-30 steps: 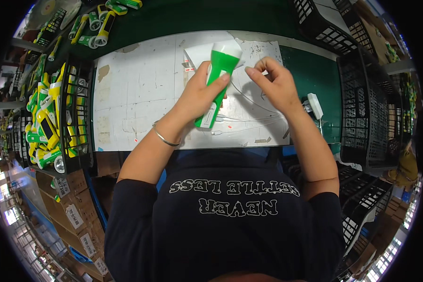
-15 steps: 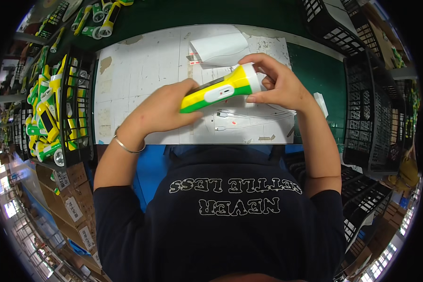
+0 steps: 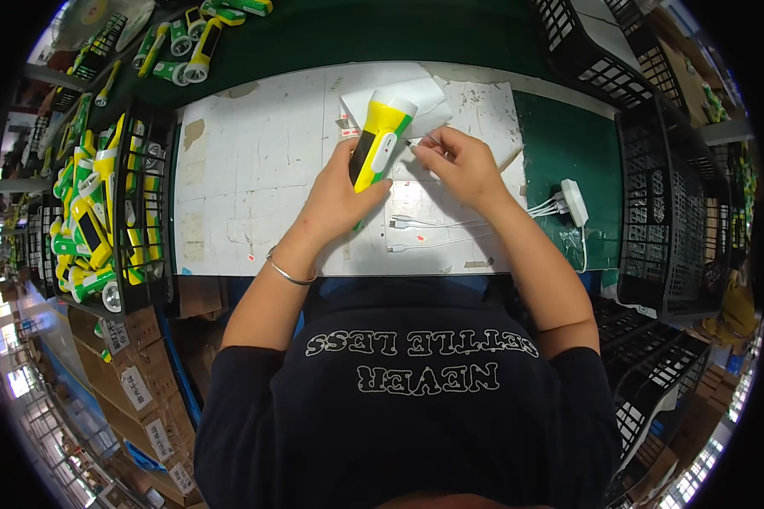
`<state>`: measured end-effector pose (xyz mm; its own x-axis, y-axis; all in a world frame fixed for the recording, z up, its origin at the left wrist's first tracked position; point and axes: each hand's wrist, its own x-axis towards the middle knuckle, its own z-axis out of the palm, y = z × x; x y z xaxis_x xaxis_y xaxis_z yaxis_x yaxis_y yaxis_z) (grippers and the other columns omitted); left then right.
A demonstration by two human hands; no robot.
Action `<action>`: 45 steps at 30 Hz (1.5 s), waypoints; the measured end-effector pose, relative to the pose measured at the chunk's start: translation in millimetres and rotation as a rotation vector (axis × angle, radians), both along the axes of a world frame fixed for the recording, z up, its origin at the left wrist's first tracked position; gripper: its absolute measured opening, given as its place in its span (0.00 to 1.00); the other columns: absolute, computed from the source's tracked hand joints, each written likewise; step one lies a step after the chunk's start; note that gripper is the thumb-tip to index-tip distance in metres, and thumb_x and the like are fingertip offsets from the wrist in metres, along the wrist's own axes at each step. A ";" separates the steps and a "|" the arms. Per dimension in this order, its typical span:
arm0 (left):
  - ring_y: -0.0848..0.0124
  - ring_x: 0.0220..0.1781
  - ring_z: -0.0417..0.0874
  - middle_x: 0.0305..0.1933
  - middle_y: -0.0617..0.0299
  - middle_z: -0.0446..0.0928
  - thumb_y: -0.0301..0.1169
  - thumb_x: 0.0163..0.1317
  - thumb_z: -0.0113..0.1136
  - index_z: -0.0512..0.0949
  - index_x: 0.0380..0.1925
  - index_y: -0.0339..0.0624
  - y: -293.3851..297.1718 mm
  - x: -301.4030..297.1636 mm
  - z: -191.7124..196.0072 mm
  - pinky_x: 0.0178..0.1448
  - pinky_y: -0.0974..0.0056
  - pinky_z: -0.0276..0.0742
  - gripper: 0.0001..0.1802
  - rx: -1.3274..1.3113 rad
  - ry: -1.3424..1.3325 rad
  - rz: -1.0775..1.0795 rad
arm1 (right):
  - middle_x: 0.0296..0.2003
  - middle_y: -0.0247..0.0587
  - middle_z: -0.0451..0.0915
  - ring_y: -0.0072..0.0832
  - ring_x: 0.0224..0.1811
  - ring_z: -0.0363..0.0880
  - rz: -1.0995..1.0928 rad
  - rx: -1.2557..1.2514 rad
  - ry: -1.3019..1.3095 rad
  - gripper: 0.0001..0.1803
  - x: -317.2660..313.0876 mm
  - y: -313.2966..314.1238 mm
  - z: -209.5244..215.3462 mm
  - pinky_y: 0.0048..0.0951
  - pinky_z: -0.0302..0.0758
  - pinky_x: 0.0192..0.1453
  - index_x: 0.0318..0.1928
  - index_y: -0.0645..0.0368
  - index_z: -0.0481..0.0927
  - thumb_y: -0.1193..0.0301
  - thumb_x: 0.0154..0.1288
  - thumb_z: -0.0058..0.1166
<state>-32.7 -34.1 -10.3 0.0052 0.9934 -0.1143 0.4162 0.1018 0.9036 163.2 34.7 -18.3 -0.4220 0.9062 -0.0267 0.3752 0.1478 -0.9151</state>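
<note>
Looks pretty bright over the white board (image 3: 255,170), seemingly lit from above, with a pale, washed-out sheen around the middle. Throws soft grey shadows near the left hand (image 3: 339,199) and right hand (image 3: 463,170). Gets a lot dimmer on the green table (image 3: 564,140) and goes nearly black across the dark shirt (image 3: 382,445). Blows out to white at the left windows (image 3: 19,382) and lower-right windows (image 3: 692,467), plus a bit of bluish fringing. Keeps the flashlight (image 3: 380,148) decently sharp tho. Turns mushy toward the rim, too smeared for reading small stuff. Bends straight edges hard, full fisheye, then drops to solid black in all 4 corners.
</note>
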 end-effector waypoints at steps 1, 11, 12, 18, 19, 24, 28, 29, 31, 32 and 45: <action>0.58 0.48 0.77 0.47 0.46 0.73 0.35 0.49 0.64 0.62 0.54 0.36 0.1 3.2 3.3 0.53 0.61 0.70 0.33 -0.003 -0.002 -0.002 | 0.22 0.34 0.79 0.16 0.26 0.74 0.018 -0.080 0.124 0.11 2.2 -2.3 6.6 0.20 0.70 0.33 0.32 0.62 0.79 0.66 0.58 0.58; 0.61 0.45 0.77 0.45 0.52 0.72 0.31 0.49 0.65 0.63 0.53 0.37 -0.1 27.4 7.1 0.50 0.64 0.72 0.31 0.252 0.234 0.000 | 0.22 0.31 0.78 0.12 0.24 0.71 0.019 -0.253 0.135 0.11 17.9 -7.2 26.0 0.15 0.66 0.28 0.31 0.63 0.79 0.67 0.57 0.59; 0.58 0.44 0.77 0.46 0.52 0.72 0.32 0.49 0.65 0.64 0.53 0.38 -1.0 28.8 7.5 0.49 0.63 0.73 0.31 0.385 0.395 0.035 | 0.22 0.31 0.78 0.12 0.24 0.71 0.001 -0.303 0.151 0.11 17.4 -7.9 26.1 0.15 0.65 0.28 0.31 0.63 0.79 0.67 0.57 0.59; 0.51 0.43 0.76 0.45 0.49 0.70 0.34 0.50 0.63 0.64 0.53 0.41 -3.7 29.4 7.2 0.43 0.57 0.75 0.30 0.380 0.415 0.033 | 0.22 0.32 0.78 0.13 0.23 0.71 -0.021 -0.335 0.286 0.11 10.8 -9.6 15.5 0.15 0.66 0.28 0.30 0.63 0.79 0.67 0.56 0.59; 0.51 0.43 0.76 0.45 0.49 0.70 0.34 0.50 0.63 0.64 0.53 0.41 -4.3 26.3 6.5 0.43 0.57 0.75 0.30 0.380 0.424 0.047 | 0.22 0.32 0.78 0.13 0.24 0.72 -0.010 -0.330 0.307 0.11 6.6 -11.2 16.5 0.15 0.66 0.28 0.30 0.63 0.78 0.67 0.56 0.59; 0.51 0.49 0.73 0.50 0.45 0.68 0.35 0.52 0.64 0.62 0.53 0.35 3.9 -27.0 16.7 0.50 0.57 0.72 0.32 0.569 0.469 0.317 | 0.21 0.31 0.77 0.14 0.24 0.72 0.049 -0.166 0.054 0.09 14.3 -26.4 32.6 0.16 0.67 0.29 0.30 0.63 0.77 0.69 0.57 0.59; 0.59 0.44 0.75 0.45 0.47 0.72 0.39 0.51 0.66 0.64 0.50 0.30 -13.6 -149.6 83.1 0.48 0.61 0.70 0.33 0.749 0.407 0.846 | 0.26 0.28 0.76 0.14 0.28 0.72 -0.017 -0.216 0.267 0.07 42.5 -18.3 -6.4 0.17 0.68 0.35 0.34 0.62 0.76 0.71 0.61 0.56; 0.61 0.42 0.76 0.41 0.47 0.75 0.42 0.51 0.66 0.67 0.47 0.29 -29.1 -205.8 93.0 0.48 0.62 0.70 0.32 0.654 0.498 0.901 | 0.26 0.28 0.76 0.14 0.28 0.72 0.017 -0.216 0.280 0.07 38.2 -18.8 -4.6 0.17 0.68 0.35 0.34 0.62 0.76 0.71 0.61 0.56; 0.61 0.41 0.79 0.41 0.49 0.77 0.41 0.51 0.64 0.70 0.44 0.30 -63.6 -275.8 102.3 0.47 0.61 0.72 0.28 0.551 0.731 1.064 | 0.30 0.30 0.76 0.14 0.32 0.72 -0.059 -0.229 0.303 0.08 32.4 -14.0 -2.2 0.16 0.68 0.38 0.36 0.63 0.75 0.71 0.62 0.55; 0.57 0.43 0.79 0.43 0.46 0.77 0.41 0.51 0.64 0.70 0.47 0.30 -84.1 -315.6 99.5 0.47 0.60 0.73 0.30 0.510 0.756 1.041 | 0.30 0.30 0.76 0.14 0.32 0.72 -0.056 -0.224 0.314 0.08 28.1 -10.8 -2.9 0.16 0.68 0.38 0.36 0.63 0.75 0.71 0.62 0.55; 0.47 0.53 0.71 0.51 0.41 0.70 0.39 0.49 0.62 0.69 0.52 0.36 3.2 -354.6 114.6 0.58 0.51 0.66 0.30 0.408 1.468 0.970 | 0.30 0.27 0.75 0.09 0.28 0.66 -0.131 -0.167 0.311 0.09 22.3 -6.8 -21.8 0.11 0.63 0.31 0.39 0.63 0.74 0.74 0.59 0.56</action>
